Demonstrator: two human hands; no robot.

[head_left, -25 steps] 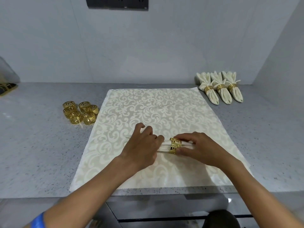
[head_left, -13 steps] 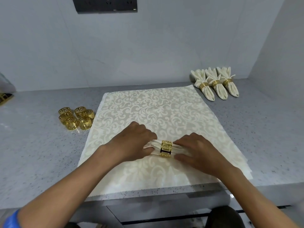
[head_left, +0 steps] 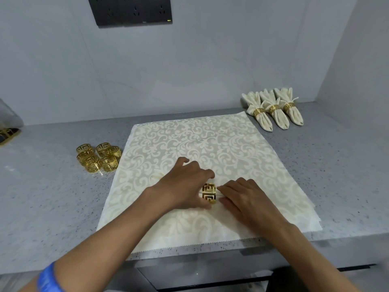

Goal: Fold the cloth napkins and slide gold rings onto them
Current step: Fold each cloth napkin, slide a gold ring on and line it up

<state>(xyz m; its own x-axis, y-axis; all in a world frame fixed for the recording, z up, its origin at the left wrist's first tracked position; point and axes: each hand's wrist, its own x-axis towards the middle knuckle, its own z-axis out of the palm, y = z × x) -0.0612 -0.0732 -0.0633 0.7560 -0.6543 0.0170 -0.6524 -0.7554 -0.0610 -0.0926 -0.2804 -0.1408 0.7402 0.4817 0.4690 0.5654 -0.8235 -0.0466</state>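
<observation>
The gold ring (head_left: 209, 193) has moved along the folded napkin (head_left: 220, 194) since a second ago. Then it sat close to the right hand (head_left: 246, 200), and now it sits between both hands, right up against the fingers of the left hand (head_left: 185, 186). The left hand has slid further left too, and a bit of cloth now pokes out past it. I think this means the ring is about in the middle of the napkin, so this one is almost done

The left hand is curled over the left part of the napkin and grips it. Its thumb touches the bottom of the ring. The right hand lies low over the right part of the napkin. Its fingers are bent a little and their tips press on the cloth next to the ring. I cannot tell if they pinch it

The napkin is a thin, cream bundle. Most of it is hidden under the hands. It lies on the big flat cloth (head_left: 210, 144), nearer the front edge of the bench (head_left: 52, 197) than the back. The ring is shiny gold with a square maze pattern cut into it

3 finished napkins (head_left: 273, 112) with rings lie near the back right corner of the bench. 6 spare rings (head_left: 99, 158) sit in a bunch just beside the left edge of the big cloth
</observation>
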